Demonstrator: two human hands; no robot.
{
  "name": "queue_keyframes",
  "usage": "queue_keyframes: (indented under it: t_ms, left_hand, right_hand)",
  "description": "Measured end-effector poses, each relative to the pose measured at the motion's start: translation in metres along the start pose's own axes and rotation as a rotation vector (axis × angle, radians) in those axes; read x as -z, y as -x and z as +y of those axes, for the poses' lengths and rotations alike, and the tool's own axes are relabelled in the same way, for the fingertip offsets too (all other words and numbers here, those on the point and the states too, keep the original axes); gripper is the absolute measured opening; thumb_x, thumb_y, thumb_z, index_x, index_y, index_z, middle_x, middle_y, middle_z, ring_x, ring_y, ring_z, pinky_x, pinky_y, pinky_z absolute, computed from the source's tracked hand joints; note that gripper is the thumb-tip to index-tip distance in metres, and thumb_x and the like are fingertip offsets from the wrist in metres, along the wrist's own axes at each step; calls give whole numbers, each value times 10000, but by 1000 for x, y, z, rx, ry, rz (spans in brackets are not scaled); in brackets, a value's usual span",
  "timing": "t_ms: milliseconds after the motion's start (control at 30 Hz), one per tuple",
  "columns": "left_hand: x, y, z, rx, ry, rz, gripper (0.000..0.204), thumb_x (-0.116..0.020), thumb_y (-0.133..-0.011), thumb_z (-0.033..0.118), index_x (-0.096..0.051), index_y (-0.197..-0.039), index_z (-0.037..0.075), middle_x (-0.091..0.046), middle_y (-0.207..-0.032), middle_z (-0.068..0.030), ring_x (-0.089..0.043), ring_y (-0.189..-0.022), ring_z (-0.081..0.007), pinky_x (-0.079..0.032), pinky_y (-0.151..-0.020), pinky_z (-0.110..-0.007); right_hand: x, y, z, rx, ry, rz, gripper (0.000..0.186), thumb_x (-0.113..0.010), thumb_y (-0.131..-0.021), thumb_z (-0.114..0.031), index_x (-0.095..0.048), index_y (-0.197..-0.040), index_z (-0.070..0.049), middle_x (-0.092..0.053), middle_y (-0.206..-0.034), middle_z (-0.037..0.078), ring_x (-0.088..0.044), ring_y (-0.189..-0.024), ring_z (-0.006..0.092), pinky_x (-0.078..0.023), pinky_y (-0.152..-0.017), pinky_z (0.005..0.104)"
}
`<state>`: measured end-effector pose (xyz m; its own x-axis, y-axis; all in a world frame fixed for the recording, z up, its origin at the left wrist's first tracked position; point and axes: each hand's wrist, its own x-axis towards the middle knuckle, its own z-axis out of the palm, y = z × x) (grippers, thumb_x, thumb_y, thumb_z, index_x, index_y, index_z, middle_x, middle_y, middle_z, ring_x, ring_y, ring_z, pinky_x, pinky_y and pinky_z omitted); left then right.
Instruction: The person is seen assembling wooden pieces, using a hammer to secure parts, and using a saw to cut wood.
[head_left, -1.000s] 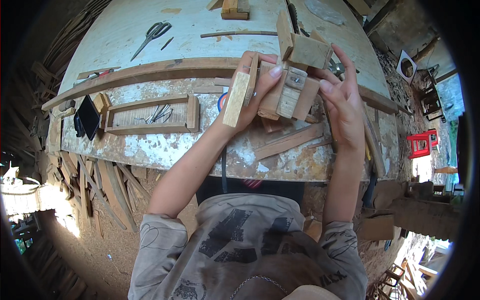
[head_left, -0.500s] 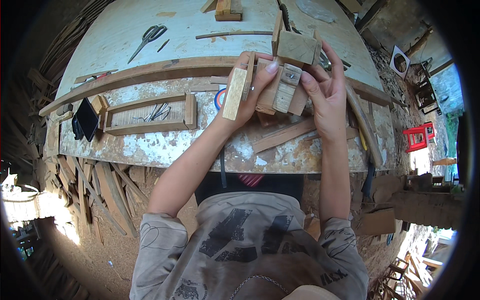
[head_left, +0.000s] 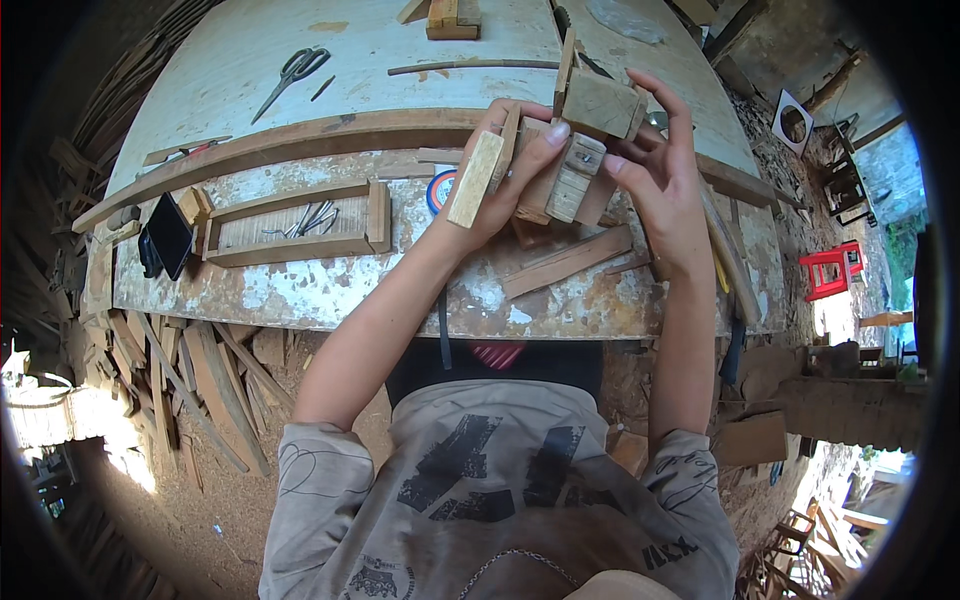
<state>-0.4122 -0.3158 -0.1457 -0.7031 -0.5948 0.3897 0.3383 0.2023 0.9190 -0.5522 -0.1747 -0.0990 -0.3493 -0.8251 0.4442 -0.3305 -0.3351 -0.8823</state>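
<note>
Wooden blocks [head_left: 560, 165] in raised hands [head_left: 600, 175]

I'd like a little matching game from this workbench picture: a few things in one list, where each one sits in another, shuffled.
Things:
1. scissors
2. phone
3. stool
4. wood blocks

Places:
A. on the ground at the far right, red
B. held in both hands above the bench
C. far left part of the bench top, lying flat
D. left end of the bench's near edge, black and propped up

Pairs: 1-C, 2-D, 3-A, 4-B. The left hand and the right hand both grip the blocks.
</note>
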Motion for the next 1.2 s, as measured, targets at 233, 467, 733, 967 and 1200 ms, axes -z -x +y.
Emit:
queue_keyframes:
  t_ms: [233, 467, 733, 967, 1200]
  left_hand:
    - [4, -7, -8, -256, -327, 127, 581, -773, -930, 402, -523, -1285, 16, -682, -1046, -164, -691, -940, -258, -550, -839, -375]
    - [18, -14, -21, -308, -517, 120, 712, -789, -928, 306, -423, -1462, 10, -669, -1205, -186, -693, -1088, -272, -549, -909, -389]
    - [27, -14, -25, -245, -544, 18, 796, -844, -858, 345, -447, -1445, -18, -625, -1317, -252, -639, -1207, -340, -501, -1019, -421]
    - [25, -15, -19, -68, -404, 50, 833, -818, -861, 462, -476, -1425, -46, -609, -1344, -233, -606, -1262, -316, -480, -1061, -414]
    - [28, -66, -17, -185, -568, -18, 826, -812, -838, 532, -555, -1401, -16, -614, -1381, -195, -592, -1291, -305, -477, -1073, -419]
  right_hand:
    - [19, -21, -4, -27, 18, -72, 698, -692, -928, -2, -347, -1509, -172, -647, -1307, 183, -620, -1229, 263, -492, -1044, 390]
    - [38, -47, 4, 103, 195, -87, 709, -642, -945, 33, -321, -1535, -193, -582, -1392, 164, -591, -1274, 245, -497, -1044, 368]
    - [48, -59, 45, 195, 306, -59, 662, -625, -947, 40, -350, -1505, -186, -560, -1418, 140, -572, -1309, 242, -474, -1082, 380]
    - [43, -57, 45, 140, 314, -88, 619, -602, -951, 45, -376, -1480, -182, -521, -1451, 108, -537, -1368, 260, -435, -1150, 412]
    - [52, -59, 47, 138, 315, -154, 628, -592, -979, -1, -330, -1519, -188, -486, -1490, 159, -534, -1342, 250, -461, -1080, 387]
